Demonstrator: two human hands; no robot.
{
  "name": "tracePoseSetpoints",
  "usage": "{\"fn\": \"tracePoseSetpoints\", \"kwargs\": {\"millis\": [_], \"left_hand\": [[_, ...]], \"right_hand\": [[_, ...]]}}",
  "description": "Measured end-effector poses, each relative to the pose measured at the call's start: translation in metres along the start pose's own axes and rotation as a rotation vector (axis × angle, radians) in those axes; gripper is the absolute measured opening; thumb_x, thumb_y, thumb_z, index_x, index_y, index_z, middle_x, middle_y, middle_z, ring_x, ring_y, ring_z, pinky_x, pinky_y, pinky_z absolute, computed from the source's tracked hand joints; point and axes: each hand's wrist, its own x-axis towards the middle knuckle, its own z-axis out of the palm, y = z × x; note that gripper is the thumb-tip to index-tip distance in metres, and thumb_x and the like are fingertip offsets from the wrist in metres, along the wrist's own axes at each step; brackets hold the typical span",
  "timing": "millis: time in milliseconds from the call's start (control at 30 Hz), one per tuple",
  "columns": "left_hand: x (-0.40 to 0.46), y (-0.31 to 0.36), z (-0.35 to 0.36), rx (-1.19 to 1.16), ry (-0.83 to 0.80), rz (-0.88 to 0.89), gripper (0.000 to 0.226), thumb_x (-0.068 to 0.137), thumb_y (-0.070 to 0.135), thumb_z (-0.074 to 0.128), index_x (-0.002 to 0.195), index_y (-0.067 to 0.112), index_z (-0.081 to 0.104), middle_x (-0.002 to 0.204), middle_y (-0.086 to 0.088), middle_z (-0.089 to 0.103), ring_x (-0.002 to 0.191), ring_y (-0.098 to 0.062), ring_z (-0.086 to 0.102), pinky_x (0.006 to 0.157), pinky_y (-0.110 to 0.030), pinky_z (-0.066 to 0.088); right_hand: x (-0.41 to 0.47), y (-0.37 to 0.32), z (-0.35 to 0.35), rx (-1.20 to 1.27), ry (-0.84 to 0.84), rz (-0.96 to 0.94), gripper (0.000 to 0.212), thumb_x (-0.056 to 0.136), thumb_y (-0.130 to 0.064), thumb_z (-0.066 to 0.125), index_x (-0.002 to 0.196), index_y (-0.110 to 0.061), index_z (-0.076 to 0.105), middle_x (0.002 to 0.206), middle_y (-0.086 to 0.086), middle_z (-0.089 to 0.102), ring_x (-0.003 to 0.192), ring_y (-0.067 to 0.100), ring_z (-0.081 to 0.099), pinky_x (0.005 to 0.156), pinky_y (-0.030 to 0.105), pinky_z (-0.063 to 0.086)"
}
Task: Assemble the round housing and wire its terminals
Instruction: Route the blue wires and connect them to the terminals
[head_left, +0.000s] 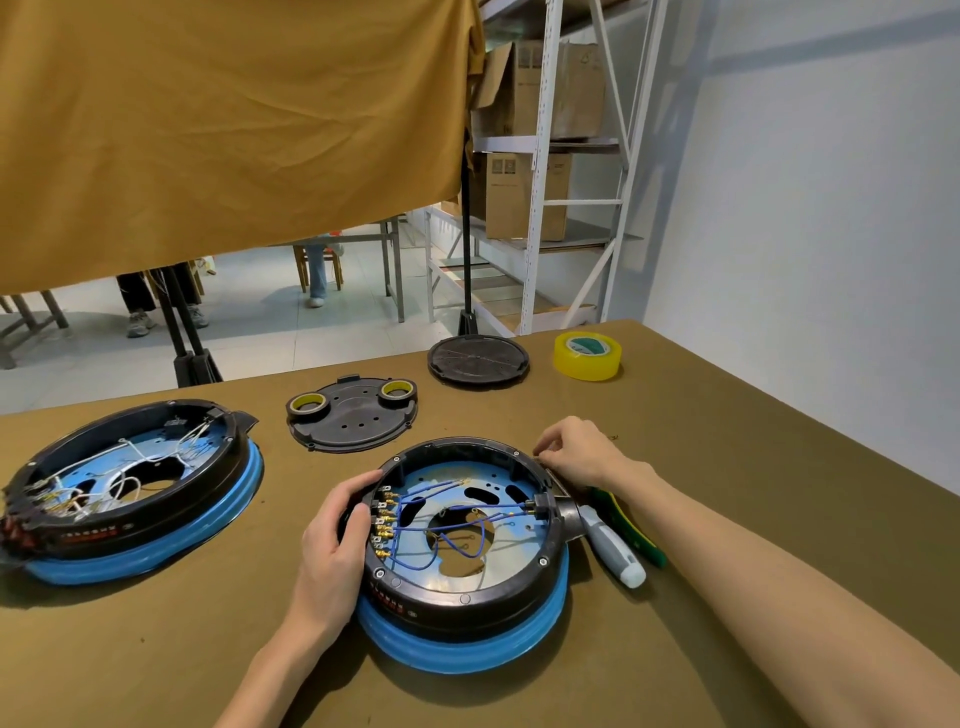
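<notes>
A round black housing (462, 587) on a blue base ring stands in front of me, open on top, with blue wires (441, 525) running from a row of brass terminals (383, 522) at its left wall across a bluish metal plate. My left hand (332, 540) grips the housing's left rim beside the terminals. My right hand (576, 452) rests at the far right rim, fingers curled over something small on the table; what it pinches is hidden. A flat black cover plate (353, 421) lies beyond the housing.
A second housing (130, 483) with white wires sits at the left. Two tape rolls (307, 404) lie on the cover plate. A black disc (478, 359), yellow tape roll (587, 356), grey-handled screwdriver (610, 545) and green tool (631, 525) lie around.
</notes>
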Motion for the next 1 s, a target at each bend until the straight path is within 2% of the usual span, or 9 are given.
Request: {"fn": "tracePoseSetpoints", "kwargs": {"millis": [133,200,300,500,600,767,900,967,1000], "left_hand": [[0.000,0.002,0.000,0.004,-0.002,-0.011,0.037,0.097,0.032,0.045,0.131,0.030,0.062,0.121,0.014,0.070,0.116,-0.010,0.065,0.093,-0.042,0.056],[-0.001,0.002,0.000,0.010,0.003,-0.012,0.038,0.097,0.032,0.045,0.131,0.029,0.062,0.122,0.013,0.070,0.117,-0.012,0.065,0.095,-0.046,0.056],[0.000,0.003,0.000,0.015,0.006,-0.017,0.039,0.097,0.034,0.045,0.131,0.030,0.062,0.121,0.015,0.069,0.116,-0.013,0.065,0.094,-0.050,0.056],[-0.001,0.006,0.001,0.014,0.011,-0.021,0.038,0.096,0.034,0.045,0.131,0.029,0.062,0.121,0.014,0.070,0.115,-0.012,0.065,0.095,-0.051,0.056],[-0.002,0.008,0.001,0.021,0.009,-0.018,0.039,0.097,0.034,0.045,0.132,0.028,0.062,0.123,0.014,0.069,0.117,-0.011,0.064,0.098,-0.050,0.054],[-0.003,0.012,0.001,0.032,0.028,-0.006,0.037,0.097,0.031,0.045,0.130,0.028,0.063,0.122,0.014,0.070,0.117,-0.010,0.064,0.097,-0.045,0.055],[-0.002,0.020,0.001,0.061,0.035,-0.035,0.029,0.104,0.017,0.051,0.128,0.026,0.065,0.124,0.014,0.068,0.119,-0.005,0.061,0.102,-0.045,0.053],[0.005,0.031,0.001,0.155,0.073,-0.018,0.031,0.101,0.010,0.058,0.125,0.027,0.066,0.125,0.018,0.064,0.121,0.003,0.055,0.106,-0.042,0.049],[0.008,0.038,0.001,0.183,0.097,0.005,0.030,0.099,0.012,0.061,0.124,0.029,0.067,0.120,0.022,0.064,0.117,0.005,0.055,0.102,-0.038,0.051]], "right_hand": [[0.002,0.007,-0.008,-0.062,0.315,0.143,0.031,0.093,-0.009,0.053,0.113,-0.019,0.075,0.121,0.008,0.070,0.110,0.028,0.063,0.096,0.041,0.053],[0.001,0.014,-0.009,-0.234,0.256,0.233,0.033,0.094,-0.013,0.053,0.124,-0.014,0.069,0.129,0.014,0.062,0.119,0.035,0.056,0.102,0.044,0.048],[0.002,0.019,-0.004,-0.268,0.150,0.241,0.028,0.095,-0.014,0.053,0.116,-0.009,0.071,0.124,0.015,0.065,0.115,0.036,0.059,0.099,0.044,0.051],[0.008,0.018,-0.002,-0.285,0.144,0.210,0.024,0.102,-0.019,0.054,0.118,-0.010,0.069,0.127,0.016,0.060,0.118,0.036,0.056,0.100,0.044,0.049],[0.008,0.014,-0.004,-0.290,0.248,0.156,0.024,0.105,-0.022,0.050,0.119,-0.010,0.065,0.125,0.015,0.060,0.116,0.036,0.056,0.098,0.044,0.046],[0.000,-0.010,-0.008,0.198,0.315,0.034,0.010,0.102,-0.014,0.056,0.104,-0.012,0.065,0.100,0.007,0.070,0.091,0.024,0.064,0.082,0.040,0.053],[-0.025,-0.052,-0.017,0.784,0.086,-0.103,0.012,0.101,-0.005,0.060,0.097,-0.010,0.070,0.079,0.005,0.074,0.068,0.014,0.061,0.065,0.023,0.052],[-0.041,-0.073,-0.020,0.887,-0.031,-0.178,0.012,0.101,-0.005,0.060,0.100,-0.006,0.072,0.079,0.004,0.074,0.067,0.012,0.060,0.065,0.021,0.052],[-0.049,-0.081,-0.020,0.895,-0.079,-0.217,0.012,0.102,-0.005,0.060,0.102,-0.004,0.072,0.080,0.005,0.073,0.067,0.011,0.059,0.065,0.021,0.052]]}}
